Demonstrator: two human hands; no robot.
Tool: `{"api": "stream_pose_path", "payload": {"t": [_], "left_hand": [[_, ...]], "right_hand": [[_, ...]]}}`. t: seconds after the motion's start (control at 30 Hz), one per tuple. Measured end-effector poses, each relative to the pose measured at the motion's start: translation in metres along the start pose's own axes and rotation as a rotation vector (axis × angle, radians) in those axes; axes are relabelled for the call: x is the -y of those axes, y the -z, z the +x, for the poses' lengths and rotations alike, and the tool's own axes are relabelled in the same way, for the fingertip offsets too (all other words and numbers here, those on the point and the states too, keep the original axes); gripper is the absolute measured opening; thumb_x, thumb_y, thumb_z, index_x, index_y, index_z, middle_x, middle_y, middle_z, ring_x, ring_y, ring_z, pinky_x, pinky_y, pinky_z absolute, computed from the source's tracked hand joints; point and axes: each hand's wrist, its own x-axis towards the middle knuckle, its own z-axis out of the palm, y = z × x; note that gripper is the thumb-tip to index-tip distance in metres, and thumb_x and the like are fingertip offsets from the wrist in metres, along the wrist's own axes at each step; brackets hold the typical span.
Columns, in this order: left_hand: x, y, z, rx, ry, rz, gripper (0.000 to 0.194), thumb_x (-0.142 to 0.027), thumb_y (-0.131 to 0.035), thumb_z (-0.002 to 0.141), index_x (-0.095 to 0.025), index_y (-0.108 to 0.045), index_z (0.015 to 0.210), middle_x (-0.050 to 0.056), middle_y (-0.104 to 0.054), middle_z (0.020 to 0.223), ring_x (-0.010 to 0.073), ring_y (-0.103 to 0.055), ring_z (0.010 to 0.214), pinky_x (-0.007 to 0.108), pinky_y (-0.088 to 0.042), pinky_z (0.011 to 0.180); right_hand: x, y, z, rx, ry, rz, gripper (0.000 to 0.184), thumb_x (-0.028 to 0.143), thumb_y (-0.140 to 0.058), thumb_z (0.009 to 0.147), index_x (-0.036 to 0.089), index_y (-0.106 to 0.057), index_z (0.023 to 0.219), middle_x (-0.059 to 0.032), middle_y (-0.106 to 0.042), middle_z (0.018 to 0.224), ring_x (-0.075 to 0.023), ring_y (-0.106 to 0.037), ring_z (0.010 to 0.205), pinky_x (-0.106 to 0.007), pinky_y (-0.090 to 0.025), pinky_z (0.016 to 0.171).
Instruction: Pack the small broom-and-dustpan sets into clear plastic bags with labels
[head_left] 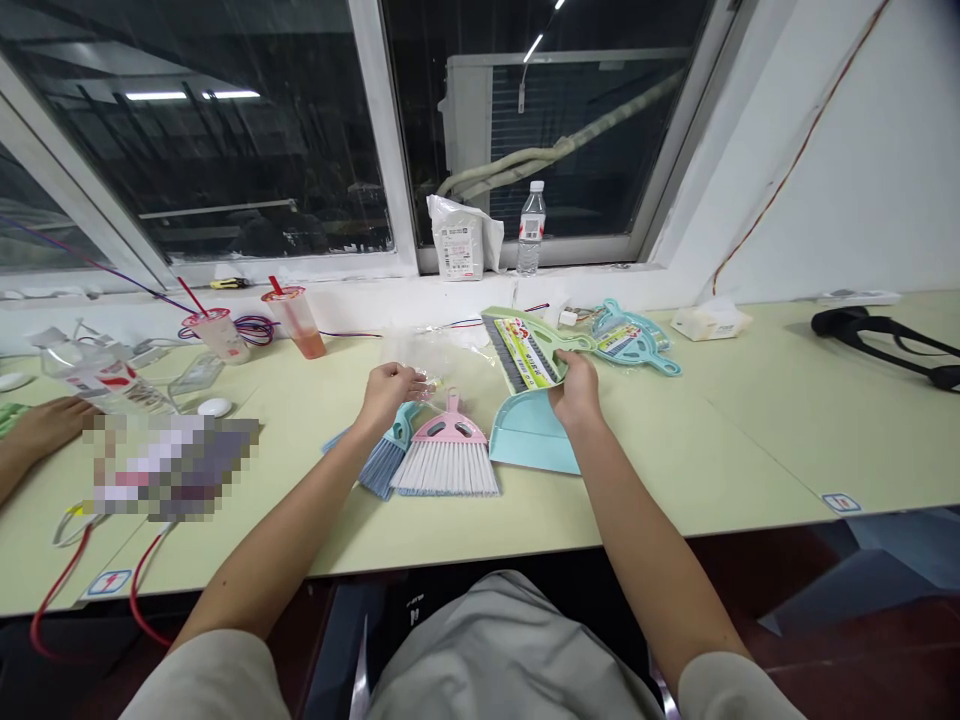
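Observation:
My right hand (pixel 577 390) is closed around a small light-green brush and dustpan set (pixel 523 345) with a yellow label and dark bristles, held over the table. Beneath it lies a light-blue dustpan (pixel 534 437). My left hand (pixel 391 392) is closed, fingers pinching a clear plastic bag (pixel 439 352) that spreads out behind it. Just in front of that hand rest a pink hand brush (pixel 450 455) with white bristles and a blue hand brush (pixel 385 462), partly covered by the pink one and my forearm.
Another blue brush and dustpan set (pixel 630 338) lies farther back, beside a tissue pack (pixel 711 320). Two drink cups (pixel 298 322) stand back left. A person's hand (pixel 56 430) rests at far left near a bottle (pixel 101 375). Black glasses-like headgear (pixel 892 330) lies far right.

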Motion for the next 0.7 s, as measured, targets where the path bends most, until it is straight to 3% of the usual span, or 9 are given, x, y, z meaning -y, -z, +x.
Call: {"api": "stream_pose_path", "payload": {"t": [0.07,0.2,0.3,0.4,0.47,0.6,0.7], "left_hand": [[-0.003,0.002,-0.004,0.025,0.026,0.221,0.016,-0.025,-0.065,0.073,-0.019,-0.054,0.063,0.012,-0.073,0.082,0.0234,-0.072,0.068,0.032,-0.053,0.059],[-0.021,0.022,-0.009,0.11,0.041,0.866,0.026,-0.037,-0.072,0.073,-0.021,-0.058,0.057,0.01,-0.067,0.063,0.0255,-0.065,0.064,0.031,-0.039,0.053],[-0.038,0.036,-0.011,0.066,-0.004,0.998,0.029,-0.048,-0.073,0.075,-0.021,-0.064,0.067,0.009,-0.071,0.071,0.0253,-0.064,0.068,0.031,-0.038,0.055],[-0.048,0.034,-0.015,0.018,-0.123,0.876,0.027,-0.047,-0.07,0.08,-0.021,-0.067,0.077,0.008,-0.073,0.08,0.0244,-0.067,0.075,0.03,-0.042,0.058],[-0.05,0.023,-0.018,0.056,-0.147,0.621,0.022,-0.041,-0.068,0.084,-0.019,-0.068,0.084,0.01,-0.075,0.087,0.0242,-0.069,0.081,0.029,-0.047,0.063],[-0.049,-0.004,-0.021,0.342,0.13,-0.026,0.017,-0.025,-0.062,0.088,-0.012,-0.068,0.097,0.018,-0.076,0.095,0.0278,-0.075,0.083,0.039,-0.059,0.075],[-0.051,-0.014,-0.013,0.42,0.253,-0.227,0.016,-0.014,-0.06,0.087,-0.007,-0.07,0.097,0.022,-0.075,0.092,0.0298,-0.076,0.084,0.044,-0.061,0.082]], "right_hand": [[-0.005,-0.001,-0.002,0.017,-0.025,-0.027,0.017,0.019,-0.064,0.072,0.024,-0.051,0.082,0.0033,-0.065,0.08,-0.0165,-0.068,0.072,-0.03,-0.06,0.064],[-0.012,-0.008,-0.012,0.034,-0.075,-0.04,0.018,0.018,-0.066,0.069,0.023,-0.052,0.08,0.0028,-0.067,0.081,-0.016,-0.066,0.072,-0.03,-0.06,0.064],[-0.016,-0.013,-0.021,0.057,-0.099,-0.056,0.02,0.017,-0.068,0.067,0.023,-0.052,0.079,0.0033,-0.067,0.078,-0.0163,-0.066,0.072,-0.029,-0.059,0.065],[-0.019,-0.018,-0.028,0.087,-0.125,-0.07,0.022,0.017,-0.068,0.067,0.023,-0.052,0.08,0.0035,-0.068,0.077,-0.017,-0.067,0.072,-0.03,-0.059,0.065],[-0.022,-0.022,-0.033,0.11,-0.149,-0.072,0.022,0.017,-0.068,0.068,0.024,-0.052,0.082,0.0035,-0.069,0.078,-0.0173,-0.068,0.073,-0.03,-0.06,0.066],[-0.028,-0.034,-0.04,0.156,-0.195,-0.081,0.021,0.016,-0.068,0.072,0.023,-0.056,0.089,0.0011,-0.073,0.087,-0.0185,-0.071,0.078,-0.031,-0.061,0.066],[-0.031,-0.042,-0.042,0.193,-0.197,-0.09,0.023,0.015,-0.067,0.074,0.023,-0.057,0.092,0.0004,-0.074,0.09,-0.0186,-0.072,0.079,-0.032,-0.061,0.066]]}}
